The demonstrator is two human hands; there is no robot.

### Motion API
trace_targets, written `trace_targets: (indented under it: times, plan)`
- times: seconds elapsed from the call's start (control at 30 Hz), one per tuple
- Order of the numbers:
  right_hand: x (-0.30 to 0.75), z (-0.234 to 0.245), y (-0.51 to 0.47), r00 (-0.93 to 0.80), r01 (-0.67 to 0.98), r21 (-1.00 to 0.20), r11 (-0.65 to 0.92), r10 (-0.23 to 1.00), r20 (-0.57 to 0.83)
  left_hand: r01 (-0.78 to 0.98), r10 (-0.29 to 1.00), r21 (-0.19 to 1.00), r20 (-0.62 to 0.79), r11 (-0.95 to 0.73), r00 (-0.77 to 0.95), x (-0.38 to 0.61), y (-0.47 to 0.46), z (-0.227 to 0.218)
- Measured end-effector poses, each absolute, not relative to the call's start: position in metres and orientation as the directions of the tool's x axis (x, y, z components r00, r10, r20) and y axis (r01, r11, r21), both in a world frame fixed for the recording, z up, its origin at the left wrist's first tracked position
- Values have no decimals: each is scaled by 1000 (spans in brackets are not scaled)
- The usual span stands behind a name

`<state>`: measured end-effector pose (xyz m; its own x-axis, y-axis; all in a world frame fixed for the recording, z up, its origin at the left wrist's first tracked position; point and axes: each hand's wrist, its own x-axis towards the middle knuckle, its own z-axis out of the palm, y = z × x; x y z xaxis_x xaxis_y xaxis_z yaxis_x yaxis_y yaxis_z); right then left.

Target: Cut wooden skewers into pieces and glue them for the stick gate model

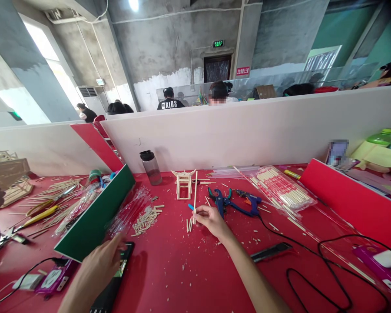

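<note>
My right hand (209, 220) is closed on a long wooden stick (194, 195) that stands nearly upright on the red table (182, 269). Beside it lie short stick pieces (189, 225) and blue pliers (222, 201). A small wooden stick model (183, 184) stands just behind. My left hand (99, 265) rests on a black phone (115, 278) at the near left, fingers bent over its screen.
A blue glue gun (250, 201) with a black cable (316, 261), packs of sticks (285, 189), a pile of cut pieces (145, 219), a dark bottle (150, 167), green and red dividers (94, 221), a white partition (247, 130). People sit beyond it.
</note>
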<state>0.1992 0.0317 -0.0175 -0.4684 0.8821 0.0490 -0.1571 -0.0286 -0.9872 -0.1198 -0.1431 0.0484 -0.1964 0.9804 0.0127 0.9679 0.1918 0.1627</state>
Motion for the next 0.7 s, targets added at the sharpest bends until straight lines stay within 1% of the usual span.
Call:
trace_targets:
  times: [0.07, 0.17, 0.27, 0.37, 0.43, 0.53, 0.6, 0.7]
  plan:
    - [199, -20, 33, -472, -151, -988, -27, 880, 48, 960, 992, 266, 60, 90, -110, -91, -130, 49]
    - [199, -23, 33, -469, -149, -988, -32, 882, 42, 926, 994, 372, 100, -68, 33, -42, -110, 48]
    - [199, -23, 34, -464, -144, -989, -37, 885, 34, 893, 981, 414, 147, -176, 125, -4, -93, 46]
    - [200, -22, 34, -461, -130, -991, -15, 886, 47, 872, 969, 426, 151, -240, 193, 18, -83, 43]
    - [200, -21, 34, -461, -127, -992, -6, 886, 54, 884, 968, 398, 135, -247, 210, 21, -81, 41]
    - [200, -21, 34, -466, -146, -989, -28, 884, 44, 940, 982, 282, 61, -191, 181, 8, -89, 40]
    - [200, -21, 34, -467, -161, -986, -42, 884, 39, 986, 997, 154, -22, -67, 72, -11, -103, 41]
    - [200, -21, 33, -465, -169, -985, -38, 884, 45, 978, 971, -22, -116, 209, -210, -49, -126, 40]
